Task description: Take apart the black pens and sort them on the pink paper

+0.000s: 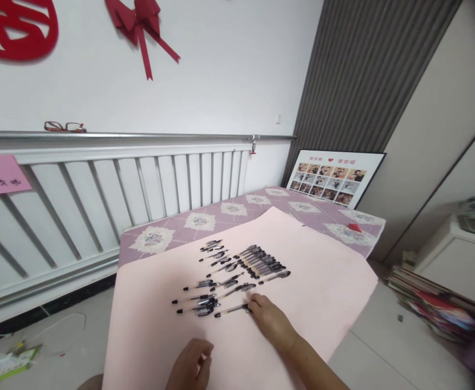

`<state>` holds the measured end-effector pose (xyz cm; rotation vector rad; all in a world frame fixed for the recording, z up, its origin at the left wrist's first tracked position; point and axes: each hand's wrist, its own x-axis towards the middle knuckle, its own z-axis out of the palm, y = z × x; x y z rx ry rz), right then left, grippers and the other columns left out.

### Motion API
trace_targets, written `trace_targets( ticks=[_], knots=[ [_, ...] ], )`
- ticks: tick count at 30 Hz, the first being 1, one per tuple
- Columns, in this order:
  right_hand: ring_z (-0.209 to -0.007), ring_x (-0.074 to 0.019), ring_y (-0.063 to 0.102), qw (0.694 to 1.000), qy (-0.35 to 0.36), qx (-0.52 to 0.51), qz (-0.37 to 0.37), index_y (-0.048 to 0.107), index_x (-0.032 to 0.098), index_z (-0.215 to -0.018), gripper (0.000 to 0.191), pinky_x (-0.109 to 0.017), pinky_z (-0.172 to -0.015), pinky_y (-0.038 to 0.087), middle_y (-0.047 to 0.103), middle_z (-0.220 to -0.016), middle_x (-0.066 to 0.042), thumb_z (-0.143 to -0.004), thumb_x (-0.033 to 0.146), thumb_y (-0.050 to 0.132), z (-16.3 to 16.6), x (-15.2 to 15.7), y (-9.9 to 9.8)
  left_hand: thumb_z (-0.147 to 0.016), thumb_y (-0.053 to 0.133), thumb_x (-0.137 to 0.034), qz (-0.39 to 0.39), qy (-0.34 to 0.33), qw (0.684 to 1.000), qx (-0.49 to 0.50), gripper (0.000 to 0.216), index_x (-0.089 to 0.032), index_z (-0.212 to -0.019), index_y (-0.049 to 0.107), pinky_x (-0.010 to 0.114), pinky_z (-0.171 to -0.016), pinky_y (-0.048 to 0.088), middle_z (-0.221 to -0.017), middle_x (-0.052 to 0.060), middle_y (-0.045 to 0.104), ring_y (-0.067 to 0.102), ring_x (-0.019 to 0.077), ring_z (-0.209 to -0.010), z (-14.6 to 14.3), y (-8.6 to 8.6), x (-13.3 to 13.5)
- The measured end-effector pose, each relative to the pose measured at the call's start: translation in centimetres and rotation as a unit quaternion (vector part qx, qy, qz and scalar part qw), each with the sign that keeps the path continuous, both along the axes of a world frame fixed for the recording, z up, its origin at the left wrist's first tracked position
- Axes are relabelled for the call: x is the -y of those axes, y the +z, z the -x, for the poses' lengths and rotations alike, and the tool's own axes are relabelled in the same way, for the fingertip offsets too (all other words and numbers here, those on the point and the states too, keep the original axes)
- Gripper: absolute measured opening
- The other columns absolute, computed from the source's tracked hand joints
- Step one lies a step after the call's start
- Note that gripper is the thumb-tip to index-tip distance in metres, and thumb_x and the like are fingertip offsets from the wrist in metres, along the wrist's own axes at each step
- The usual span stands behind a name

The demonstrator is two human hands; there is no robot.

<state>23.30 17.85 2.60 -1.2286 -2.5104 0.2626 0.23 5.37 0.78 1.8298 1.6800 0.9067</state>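
My right hand has its fingers closed on one end of a pen with a clear barrel and black ends; the pen lies at or just over the pink sheet. Nearer the front edge, my left hand is curled with thumb and fingertips close, and nothing shows in it. Beyond the hands, capped and uncapped black pens and loose caps lie scattered on the left. To their right a row of pens lies side by side, with a single pen at its near end.
Under the sheet is a purple patterned tablecloth. A white radiator runs behind the table, with glasses on the pipe above. A photo board leans at the back right. Stacked papers stand on the right.
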Motion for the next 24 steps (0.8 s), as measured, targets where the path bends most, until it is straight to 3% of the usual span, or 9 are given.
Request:
trace_targets(
  ticks=[3,8,11,14,24],
  knots=[
    [-0.096,-0.0207,0.054,1.0,-0.007,-0.021,-0.001,0.062,0.021,-0.091,0.025,-0.029,-0.083,0.043,0.059,-0.108,-0.008,-0.085,0.021,0.038,-0.2,0.4,0.0,-0.077,0.038,-0.013,-0.036,-0.007,0.998,-0.041,0.027,-0.021,-0.094,0.057,0.03,-0.084,0.041,-0.095,0.005,0.062,0.053,0.0176,-0.092,-1.7,1.7,-3.0],
    [-0.093,-0.02,0.056,0.997,-0.046,-0.064,-0.004,0.059,0.021,-0.088,0.02,-0.03,-0.083,0.043,0.063,-0.098,-0.007,-0.08,0.017,0.041,-1.7,1.3,-0.3,-0.078,0.039,-0.013,-0.021,-0.055,0.977,-0.203,0.03,-0.022,-0.1,0.056,0.032,-0.088,0.036,-0.103,0.004,0.058,0.047,0.0199,-0.099,-5.1,3.1,-7.7],
    [-0.081,-0.018,0.059,0.981,-0.142,-0.132,0.025,0.053,0.02,-0.091,0.02,-0.029,-0.075,0.046,0.064,-0.086,-0.005,-0.08,0.019,0.037,-2.7,1.3,-0.4,-0.079,0.041,-0.015,-0.016,-0.077,0.967,-0.244,0.024,-0.019,-0.095,0.058,0.034,-0.086,0.037,-0.099,0.007,0.059,0.048,0.0226,-0.096,-6.4,2.8,-9.6],
    [-0.08,-0.0174,0.06,0.95,-0.233,-0.192,0.073,0.049,0.019,-0.097,0.024,-0.028,-0.074,0.046,0.064,-0.089,-0.005,-0.078,0.019,0.035,-3.1,0.8,-0.6,-0.08,0.04,-0.015,-0.006,-0.086,0.958,-0.272,0.022,-0.014,-0.09,0.06,0.038,-0.084,0.036,-0.095,0.01,0.06,0.049,0.0248,-0.093,-7.3,2.2,-10.6],
    [-0.084,-0.0184,0.059,0.967,-0.163,-0.159,0.114,0.062,0.022,-0.085,0.02,-0.028,-0.079,0.042,0.064,-0.089,-0.005,-0.07,0.017,0.049,-0.7,-0.4,-0.9,-0.083,0.033,-0.01,0.031,-0.076,0.946,-0.314,0.028,-0.013,-0.093,0.058,0.037,-0.078,0.037,-0.096,0.012,0.059,0.049,0.025,-0.094,-8.6,1.1,-11.2]
  ],
)
